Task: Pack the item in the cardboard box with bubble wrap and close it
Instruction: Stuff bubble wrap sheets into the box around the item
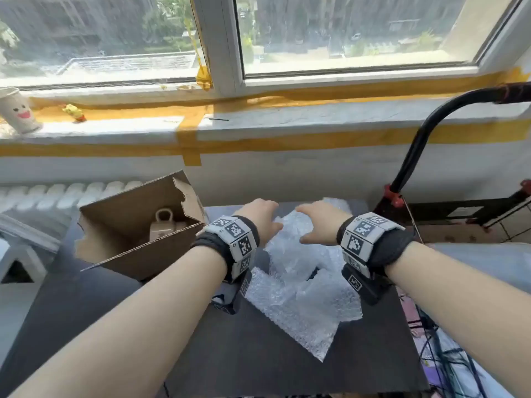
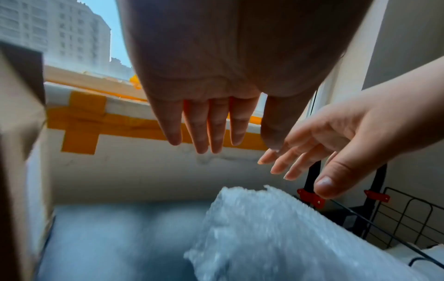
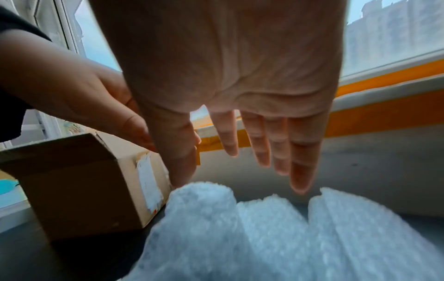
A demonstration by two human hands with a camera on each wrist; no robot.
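An open cardboard box (image 1: 123, 239) with torn flaps stands at the left of the dark table (image 1: 230, 354). A pale mug-like item (image 1: 163, 226) sits inside it. A crumpled sheet of bubble wrap (image 1: 298, 285) lies on the table to the right of the box. My left hand (image 1: 263, 218) and right hand (image 1: 319, 222) hover side by side just above the far end of the wrap, fingers straight and spread, holding nothing. In the wrist views the left hand (image 2: 211, 121) and right hand (image 3: 252, 136) are above the bubble wrap (image 2: 276, 237), clear of it.
A windowsill with orange tape (image 1: 258, 139) runs behind the table, bearing a paper cup (image 1: 18, 110) and a small yellow toy (image 1: 73, 112). A black bent tube with a red clamp (image 1: 402, 173) rises at the right. Cables (image 1: 448, 363) lie off the table's right edge.
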